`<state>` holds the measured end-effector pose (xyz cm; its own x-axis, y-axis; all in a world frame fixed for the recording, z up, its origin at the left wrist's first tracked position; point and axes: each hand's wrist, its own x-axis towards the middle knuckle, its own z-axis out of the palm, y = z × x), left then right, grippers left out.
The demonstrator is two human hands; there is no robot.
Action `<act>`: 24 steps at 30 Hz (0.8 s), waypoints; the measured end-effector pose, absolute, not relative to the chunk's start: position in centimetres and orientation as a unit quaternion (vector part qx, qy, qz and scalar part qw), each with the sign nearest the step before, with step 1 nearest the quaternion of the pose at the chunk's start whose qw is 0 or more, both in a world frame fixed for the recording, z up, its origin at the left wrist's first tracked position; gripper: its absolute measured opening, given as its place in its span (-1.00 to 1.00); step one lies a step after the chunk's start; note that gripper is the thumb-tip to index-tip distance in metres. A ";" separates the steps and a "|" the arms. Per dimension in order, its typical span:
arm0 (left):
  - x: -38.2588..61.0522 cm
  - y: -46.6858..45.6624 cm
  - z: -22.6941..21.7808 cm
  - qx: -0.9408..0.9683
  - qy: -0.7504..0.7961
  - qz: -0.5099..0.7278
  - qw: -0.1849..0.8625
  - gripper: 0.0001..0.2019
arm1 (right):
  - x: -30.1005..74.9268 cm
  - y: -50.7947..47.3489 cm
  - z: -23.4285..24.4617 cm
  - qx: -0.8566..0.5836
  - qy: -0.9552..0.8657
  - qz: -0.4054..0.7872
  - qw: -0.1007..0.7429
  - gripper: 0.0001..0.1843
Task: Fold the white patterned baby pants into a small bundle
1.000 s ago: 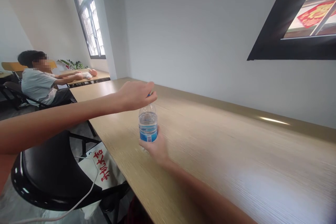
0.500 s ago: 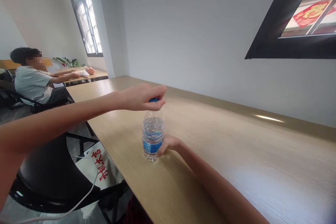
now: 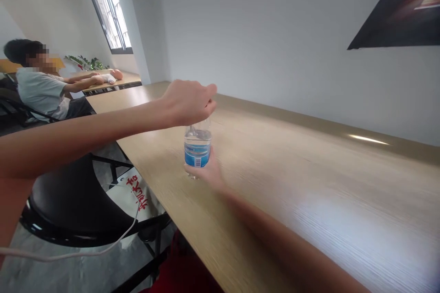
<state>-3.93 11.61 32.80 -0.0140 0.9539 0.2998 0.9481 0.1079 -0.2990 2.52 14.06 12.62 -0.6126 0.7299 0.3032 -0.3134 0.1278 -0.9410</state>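
Observation:
A small clear water bottle (image 3: 197,149) with a blue label stands upright on the long wooden table (image 3: 292,183), partly filled. My right hand (image 3: 206,173) is wrapped round its lower body from behind. My left hand (image 3: 188,101) reaches in from the left and is closed over the bottle's top, hiding the cap.
A black chair (image 3: 72,201) stands left of the table, with a white bag with red lettering (image 3: 135,194) and a white cable beside it. Another person (image 3: 41,87) sits at a far table by the window. A white wall runs along the table's far edge.
The view has shifted and the bottle now sits higher in the picture. My right hand has turned round the bottle's lower body. The blue cap, visible before, is now covered by my left hand.

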 end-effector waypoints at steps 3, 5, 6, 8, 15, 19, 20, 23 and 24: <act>-4.4 11.4 33.1 -0.702 -0.681 0.024 0.207 -0.87 | 2.8 15.6 12.2 -0.088 -0.647 0.692 0.308 -0.47; -4.7 11.2 33.3 -0.720 -0.662 0.041 0.203 -0.87 | 2.9 16.5 12.0 -0.052 -0.654 0.710 0.256 -0.55; -4.7 11.1 33.3 -0.728 -0.653 0.046 0.204 -0.88 | 2.9 16.9 12.0 -0.039 -0.655 0.716 0.237 -0.57; -4.6 10.9 33.4 -0.739 -0.641 0.047 0.203 -0.88 | 3.1 17.3 12.2 -0.014 -0.647 0.736 0.199 -0.59; -4.3 10.1 32.5 -0.734 -0.658 -0.040 0.163 -0.83 | 3.5 17.7 12.4 0.040 -0.650 0.747 0.137 -0.63; -5.4 8.7 31.2 -0.687 -0.702 -0.138 0.125 -0.77 | 2.9 16.8 11.9 0.000 -0.695 0.682 0.226 -0.57; -5.7 8.1 30.8 -0.672 -0.708 -0.167 0.139 -0.79 | 2.8 16.5 11.9 -0.003 -0.706 0.666 0.242 -0.55; -6.8 6.3 30.2 -0.635 -0.715 -0.222 0.192 -0.84 | 2.7 15.5 12.2 0.007 -0.733 0.627 0.263 -0.43; -7.2 5.6 30.3 -0.626 -0.716 -0.233 0.205 -0.85 | 2.7 15.1 12.2 0.010 -0.737 0.621 0.267 -0.37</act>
